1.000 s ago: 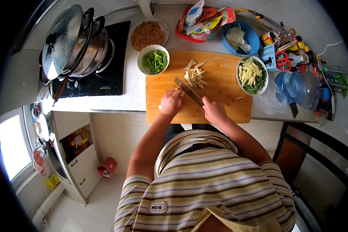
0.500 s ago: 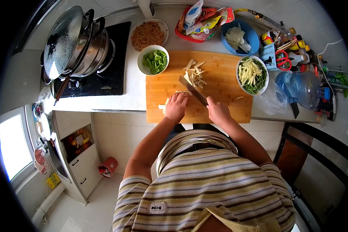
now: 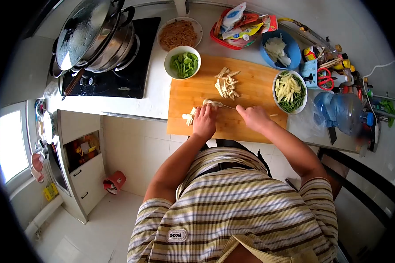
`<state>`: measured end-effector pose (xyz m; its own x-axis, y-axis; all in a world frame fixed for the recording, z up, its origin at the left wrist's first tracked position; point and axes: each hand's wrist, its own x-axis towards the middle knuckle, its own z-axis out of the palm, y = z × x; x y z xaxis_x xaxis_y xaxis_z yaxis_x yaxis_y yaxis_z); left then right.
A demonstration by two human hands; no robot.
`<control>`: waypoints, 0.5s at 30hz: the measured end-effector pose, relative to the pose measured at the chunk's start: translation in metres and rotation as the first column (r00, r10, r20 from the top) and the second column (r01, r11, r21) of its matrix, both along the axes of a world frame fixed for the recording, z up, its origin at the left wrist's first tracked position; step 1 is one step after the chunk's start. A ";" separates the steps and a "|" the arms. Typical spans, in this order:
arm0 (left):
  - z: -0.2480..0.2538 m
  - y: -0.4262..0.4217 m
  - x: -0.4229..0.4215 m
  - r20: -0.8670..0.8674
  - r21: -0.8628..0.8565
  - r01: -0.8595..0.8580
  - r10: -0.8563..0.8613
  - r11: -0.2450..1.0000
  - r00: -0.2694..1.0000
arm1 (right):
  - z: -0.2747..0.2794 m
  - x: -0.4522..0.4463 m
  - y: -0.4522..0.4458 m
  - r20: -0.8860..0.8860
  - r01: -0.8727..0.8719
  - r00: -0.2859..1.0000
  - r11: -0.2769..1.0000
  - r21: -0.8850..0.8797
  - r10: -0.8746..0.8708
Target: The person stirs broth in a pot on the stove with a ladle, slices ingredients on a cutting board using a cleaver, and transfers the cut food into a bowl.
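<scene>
Pressing down on a pale piece (image 3: 212,103) with the bunched fingers of the left hand (image 3: 205,121), on the wooden cutting board (image 3: 254,87); gripping a knife (image 3: 228,106) in the closed right hand (image 3: 256,118), with its blade nearly edge-on to the camera and directed at that piece. Cannot tell from this angle about contact between blade and piece. Can see a small stack of pale pieces (image 3: 188,117) just beside the left hand, and a loose heap of pale strips (image 3: 227,84) farther up the board. At the board's upper left, can see a white bowl (image 3: 181,77) of green pieces, near a plate (image 3: 200,34) of brown shreds; at the right side, a bowl (image 3: 274,94) of pale strips and greens, near a blue bowl (image 3: 264,53) of whitish pieces. Farther out, can make out a red basket (image 3: 216,41) of packets, red-handled scissors (image 3: 326,79) in a blue holder (image 3: 310,73), a large bluish bottle (image 3: 341,112), and, at far left, a glass-lidded pot (image 3: 82,37) on a black stove (image 3: 129,83).
</scene>
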<state>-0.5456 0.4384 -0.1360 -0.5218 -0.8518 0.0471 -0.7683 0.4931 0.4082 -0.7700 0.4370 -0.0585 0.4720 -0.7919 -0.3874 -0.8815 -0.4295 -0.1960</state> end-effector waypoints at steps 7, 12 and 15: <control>0.000 0.007 -0.003 0.018 -0.024 -0.066 0.067 0.998 0.998 | -0.013 0.012 0.007 -0.028 0.075 0.997 0.994 0.078 -0.073; 0.000 0.007 -0.007 0.031 0.006 -0.085 0.084 0.996 0.996 | -0.039 0.018 0.008 0.032 0.130 0.991 0.990 0.053 -0.132; 0.000 0.007 -0.006 0.042 -0.014 -0.082 0.083 0.997 0.996 | -0.041 0.020 0.001 0.126 0.229 0.964 0.972 0.054 -0.234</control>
<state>-0.5512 0.4458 -0.1355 -0.4514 -0.8915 0.0370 -0.8232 0.4321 0.3683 -0.7501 0.4375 -0.0997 0.3261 -0.8714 -0.3666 -0.9216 -0.2068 -0.3284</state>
